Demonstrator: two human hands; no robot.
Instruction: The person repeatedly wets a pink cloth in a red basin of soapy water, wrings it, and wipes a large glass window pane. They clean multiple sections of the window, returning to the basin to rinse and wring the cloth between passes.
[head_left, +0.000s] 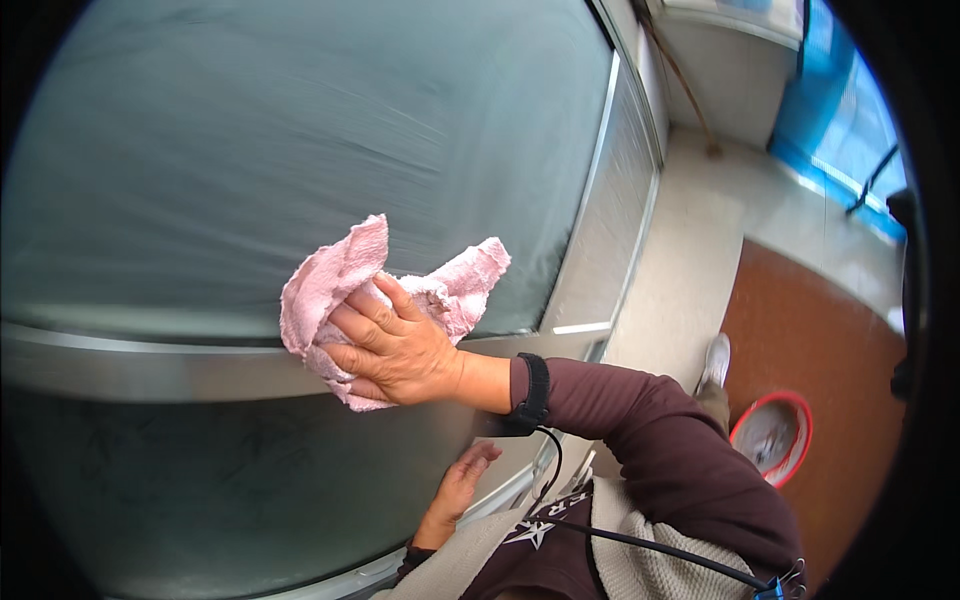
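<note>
My right hand (394, 345) presses a crumpled pink terry cloth (337, 277) over the lower edge of a large glass pane (337, 135). The cloth also overlaps the metal rail (172, 367) below that pane, and two of its corners stick up past my fingers. Streaks and a hazy film show on the glass. Lower down, my left hand (457, 487) holds nothing visible, with its fingers extended beside the darker lower pane (225, 480). Whether it touches the pane or the frame, I cannot tell.
A red-rimmed bucket (806, 427) with greyish contents stands on the brown floor covering (840, 330), near my shoe (718, 358). A thin brown pole (686, 82) leans in the far corner. Blue sheeting (817, 97) hangs at the right. A black cable (645, 547) crosses my chest.
</note>
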